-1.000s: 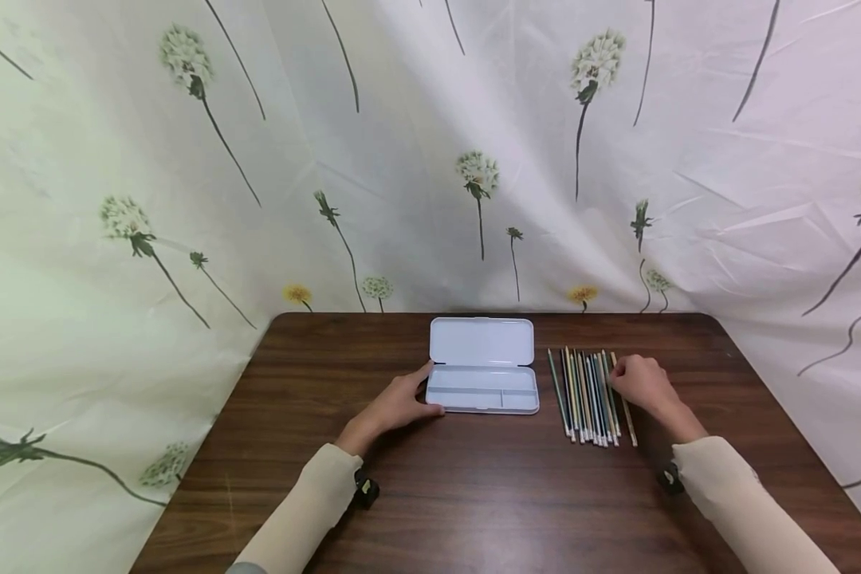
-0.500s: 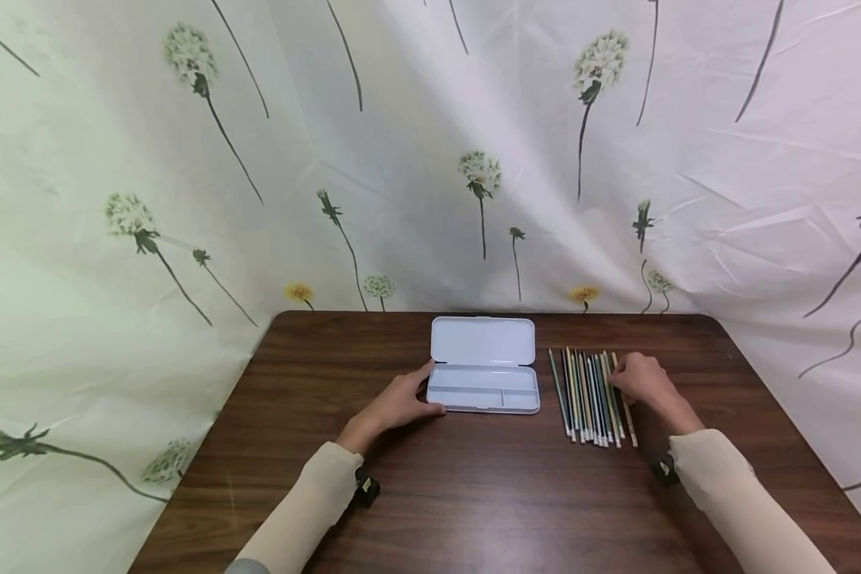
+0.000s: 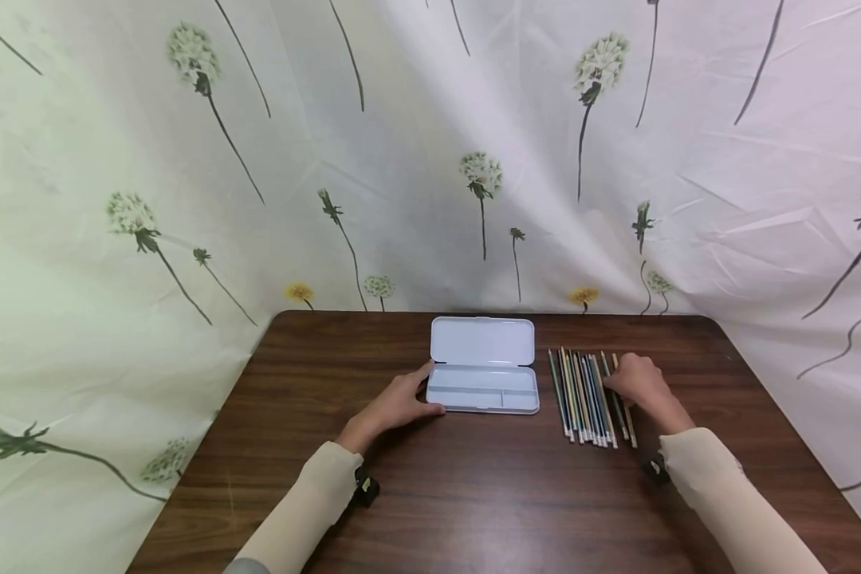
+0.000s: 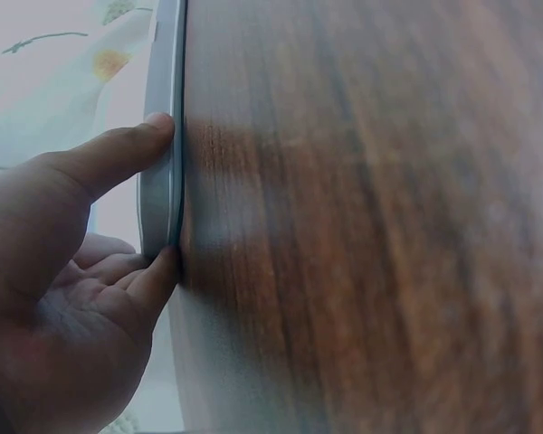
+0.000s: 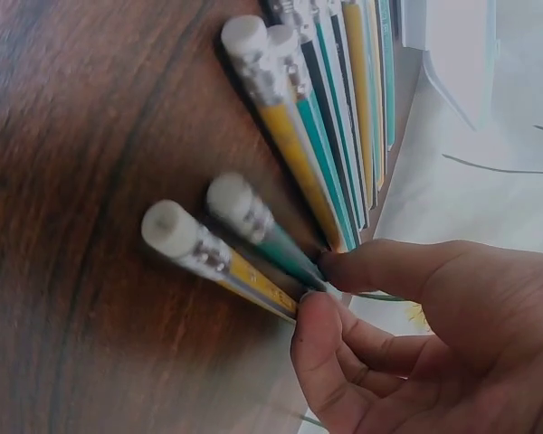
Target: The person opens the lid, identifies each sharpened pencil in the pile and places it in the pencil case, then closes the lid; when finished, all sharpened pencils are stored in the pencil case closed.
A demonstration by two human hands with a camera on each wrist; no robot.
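A pale open pencil case [image 3: 473, 376] lies on the table, its lid [image 3: 482, 341] folded back and its tray divided into compartments. My left hand [image 3: 395, 402] holds the case's left end, thumb at the front corner and fingers round the far side. To the right, several pencils [image 3: 581, 402] lie side by side, eraser ends toward me. My right hand [image 3: 638, 379] pinches a green pencil [image 5: 281, 253] between thumb and finger at the right of the row. A yellow pencil [image 5: 253, 280] lies just beside it, next to the fingertip. Their far parts are hidden behind the hand.
The dark wooden table [image 3: 473, 494] ends at a white flower-printed cloth [image 3: 402, 159] behind the case. Black wrist cameras [image 3: 367, 488] sit under both sleeves. The row of pencils starts close to the case's right end.
My right hand has shifted slightly left. The right part of the row has slid left, and the green pencil now lies apart from it. My left hand and the case have stayed put.
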